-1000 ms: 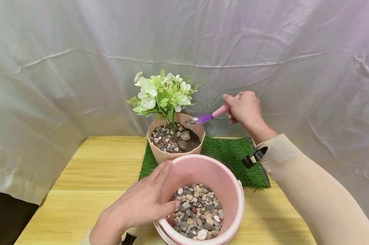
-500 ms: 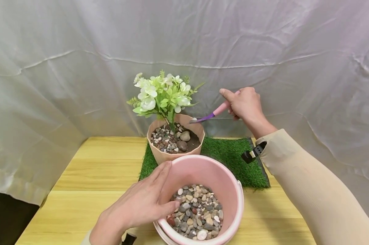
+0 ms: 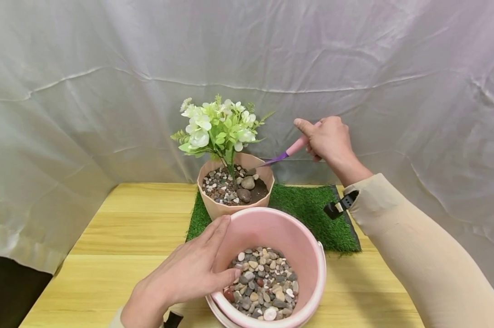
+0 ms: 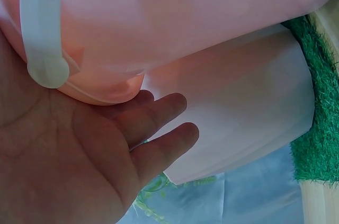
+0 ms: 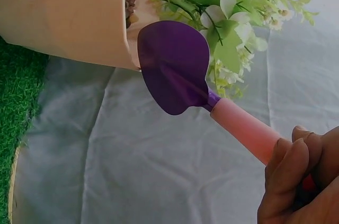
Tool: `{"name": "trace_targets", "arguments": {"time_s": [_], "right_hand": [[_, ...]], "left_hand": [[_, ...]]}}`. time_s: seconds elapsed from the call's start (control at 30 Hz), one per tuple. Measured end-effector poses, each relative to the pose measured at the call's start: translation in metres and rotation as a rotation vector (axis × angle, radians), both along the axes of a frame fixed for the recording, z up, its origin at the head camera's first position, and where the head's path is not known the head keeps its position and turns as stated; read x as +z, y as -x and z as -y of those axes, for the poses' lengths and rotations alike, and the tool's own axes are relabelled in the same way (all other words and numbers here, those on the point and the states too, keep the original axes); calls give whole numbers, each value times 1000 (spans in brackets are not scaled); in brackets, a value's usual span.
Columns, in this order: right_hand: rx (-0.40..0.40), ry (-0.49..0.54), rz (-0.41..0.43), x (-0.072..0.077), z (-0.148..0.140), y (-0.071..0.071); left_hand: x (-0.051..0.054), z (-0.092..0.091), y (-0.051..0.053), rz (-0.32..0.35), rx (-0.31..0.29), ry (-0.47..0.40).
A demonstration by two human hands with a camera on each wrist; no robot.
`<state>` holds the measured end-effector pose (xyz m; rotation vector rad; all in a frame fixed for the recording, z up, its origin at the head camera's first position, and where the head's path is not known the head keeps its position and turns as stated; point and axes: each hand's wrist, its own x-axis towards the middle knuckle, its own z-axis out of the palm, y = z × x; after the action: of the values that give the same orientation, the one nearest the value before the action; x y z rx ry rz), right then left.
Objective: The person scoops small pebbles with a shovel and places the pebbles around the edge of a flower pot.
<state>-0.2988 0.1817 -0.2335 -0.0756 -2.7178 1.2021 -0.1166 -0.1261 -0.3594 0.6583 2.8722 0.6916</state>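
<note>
My right hand [image 3: 328, 139] grips the pink handle of a small trowel [image 3: 297, 145]. In the right wrist view, the underside of its purple blade [image 5: 175, 65] shows beside the pot's rim. The blade slants down over the right back of a peach flowerpot [image 3: 218, 209]. Standing in it is a plant with white flowers [image 3: 222, 123], among small pebbles [image 3: 218, 184], dark soil and a few larger stones [image 3: 247, 182]. My left hand [image 3: 189, 266] holds the near left rim of a pink bucket [image 3: 312, 273], thumb inside, fingers outside. Mixed pebbles [image 3: 265, 282] cover the bucket's bottom.
An artificial grass mat [image 3: 308, 214] lies under the pot, on a wooden table [image 3: 119, 237]. Grey cloth [image 3: 148, 114] hangs behind and around the table. The bucket stands close in front of the pot.
The trowel's blade has tipped downward, and the pebbles on it have slid off toward the pot. A dark grey stone now shows below its tip. The left hand and bucket have stayed put.
</note>
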Motion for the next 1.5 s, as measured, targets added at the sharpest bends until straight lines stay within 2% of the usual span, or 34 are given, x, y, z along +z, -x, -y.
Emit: {"name": "trace_targets", "arguments": {"time_s": [0.3,0.5,0.67,0.9,1.03,1.17,1.33,1.5], "right_hand": [[18,-3,-6,-5,-3,-3],[26,-17,-15,-7,-6,-14],[48,17,-32,-4,-11,-38],[115,31,-90,3,-14,-90],[237,-30,-130,-2,-12,-120],[328,-128,-197,-12,-9,-142],[373,-267,-314,-26,-4,-155],[412,-424,-333,-40,1,-158]], "left_hand": [[-1,1,1,-3,-11,0],[-2,1,3,0,-16,-22],[-3,1,2,-6,-15,-24],[-2,1,1,-16,-15,2],[-1,1,1,-23,-9,-2],[0,1,0,-28,-6,4],[0,0,0,-29,2,0],[-1,0,-1,-31,5,-5]]}}
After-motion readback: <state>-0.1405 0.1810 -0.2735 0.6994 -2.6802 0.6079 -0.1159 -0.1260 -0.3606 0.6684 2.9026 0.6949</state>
